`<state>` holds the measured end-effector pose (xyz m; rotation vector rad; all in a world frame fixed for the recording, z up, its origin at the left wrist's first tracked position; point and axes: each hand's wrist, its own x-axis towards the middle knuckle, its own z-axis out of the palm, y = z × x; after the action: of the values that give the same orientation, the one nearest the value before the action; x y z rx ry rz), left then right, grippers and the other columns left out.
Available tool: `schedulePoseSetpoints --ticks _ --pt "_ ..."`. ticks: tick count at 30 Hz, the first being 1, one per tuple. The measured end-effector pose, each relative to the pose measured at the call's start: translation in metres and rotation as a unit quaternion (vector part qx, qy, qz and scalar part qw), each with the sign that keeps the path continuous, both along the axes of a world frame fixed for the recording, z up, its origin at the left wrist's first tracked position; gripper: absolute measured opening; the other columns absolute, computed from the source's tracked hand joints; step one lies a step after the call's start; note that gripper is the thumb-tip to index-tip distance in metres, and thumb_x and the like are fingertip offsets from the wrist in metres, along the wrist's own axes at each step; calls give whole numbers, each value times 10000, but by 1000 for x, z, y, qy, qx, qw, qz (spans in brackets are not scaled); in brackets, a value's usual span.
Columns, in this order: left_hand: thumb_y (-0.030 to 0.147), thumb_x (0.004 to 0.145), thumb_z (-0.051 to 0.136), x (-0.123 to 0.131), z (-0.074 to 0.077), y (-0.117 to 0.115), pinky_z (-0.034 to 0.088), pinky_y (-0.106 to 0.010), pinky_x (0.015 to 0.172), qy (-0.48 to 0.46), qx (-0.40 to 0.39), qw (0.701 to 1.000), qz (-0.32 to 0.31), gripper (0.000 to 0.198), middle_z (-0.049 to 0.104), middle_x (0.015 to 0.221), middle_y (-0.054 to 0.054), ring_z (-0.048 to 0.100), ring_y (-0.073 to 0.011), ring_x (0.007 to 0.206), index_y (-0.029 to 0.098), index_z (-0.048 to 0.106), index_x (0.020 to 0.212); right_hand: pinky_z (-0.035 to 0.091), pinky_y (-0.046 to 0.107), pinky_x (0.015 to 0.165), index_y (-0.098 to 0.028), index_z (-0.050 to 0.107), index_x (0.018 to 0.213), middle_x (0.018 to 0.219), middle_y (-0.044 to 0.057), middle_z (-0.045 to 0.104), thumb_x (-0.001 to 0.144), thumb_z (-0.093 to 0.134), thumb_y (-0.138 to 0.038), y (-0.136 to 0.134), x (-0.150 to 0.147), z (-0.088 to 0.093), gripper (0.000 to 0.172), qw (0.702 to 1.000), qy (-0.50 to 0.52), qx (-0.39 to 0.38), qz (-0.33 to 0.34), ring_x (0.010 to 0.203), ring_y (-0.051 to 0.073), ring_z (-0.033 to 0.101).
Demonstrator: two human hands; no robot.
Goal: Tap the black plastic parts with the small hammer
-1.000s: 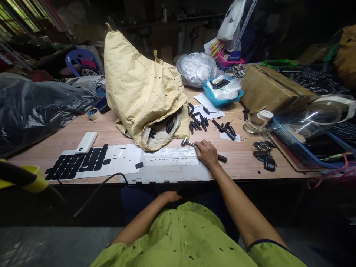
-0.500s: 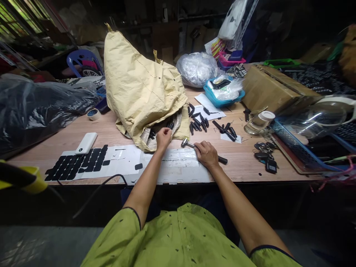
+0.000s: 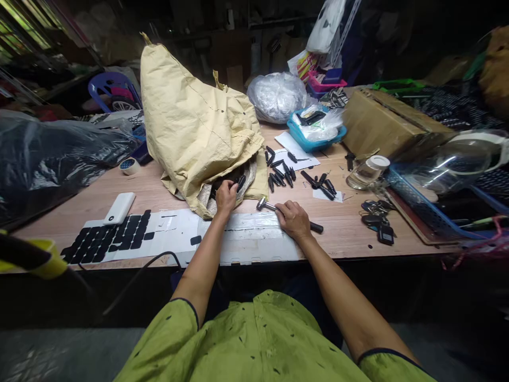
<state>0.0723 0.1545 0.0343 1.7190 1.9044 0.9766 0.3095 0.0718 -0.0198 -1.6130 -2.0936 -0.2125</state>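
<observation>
My right hand (image 3: 293, 218) rests on the table, fingers wrapped round the black handle of a small hammer (image 3: 265, 205) whose metal head points left. My left hand (image 3: 225, 195) reaches into the mouth of a big yellow paper sack (image 3: 194, 122), fingers curled among the small black parts (image 3: 240, 182) at its opening; what it holds is hidden. More of these black parts (image 3: 280, 174) lie scattered on the table beyond the hammer. A white sheet (image 3: 246, 236) lies under both hands.
A sheet with black square pads (image 3: 107, 239) and a white power bank (image 3: 119, 208) lie at left, beside a black plastic bag (image 3: 51, 159). A blue tray (image 3: 314, 132), cardboard box (image 3: 377, 124), glass jar (image 3: 366, 172) and keys (image 3: 376, 220) stand at right.
My left hand came up from my lap and reached forward into the sack's opening. My right hand kept hold of the hammer in the same place.
</observation>
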Motion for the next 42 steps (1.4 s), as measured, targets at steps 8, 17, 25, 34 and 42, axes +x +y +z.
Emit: schedulePoseSetpoints --ticks 8,17,25,34,42 --pt "251 908 623 -26 -27 -73 494 -342 894 3 -10 960 -281 106 708 953 -33 624 -212 931 212 706 960 343 308 740 -232 737 1048 883 77 616 951 499 -240 2 2 -2 257 1000 -5 -2 0 863 223 480" --pt "304 862 735 -28 -48 -75 486 -376 924 22 32 953 -300 203 661 981 -48 588 -232 992 225 731 1049 348 311 740 -230 737 1044 879 78 613 950 494 -240 3 4 -6 261 1000 0 7 -4 860 224 480" --pt "237 727 837 -29 -43 -74 488 -374 910 -14 11 957 -289 343 657 999 -41 598 -232 982 211 731 1053 378 310 727 -237 744 1025 867 73 635 953 510 -258 7 10 -6 246 1000 16 2 11 840 217 516" --pt "197 753 789 -21 -46 -74 477 -360 876 -6 6 962 -275 170 628 910 -23 567 -218 935 216 724 909 513 324 762 -253 735 1115 920 59 703 997 468 -330 -31 -16 20 301 970 236 -4 58 843 202 647" --pt "180 725 809 -15 -46 -73 461 -349 854 4 -11 967 -254 167 610 888 -18 549 -215 932 206 694 843 545 298 727 -260 742 1133 857 50 696 1000 472 -354 -61 -45 18 315 956 262 -65 119 783 185 659"
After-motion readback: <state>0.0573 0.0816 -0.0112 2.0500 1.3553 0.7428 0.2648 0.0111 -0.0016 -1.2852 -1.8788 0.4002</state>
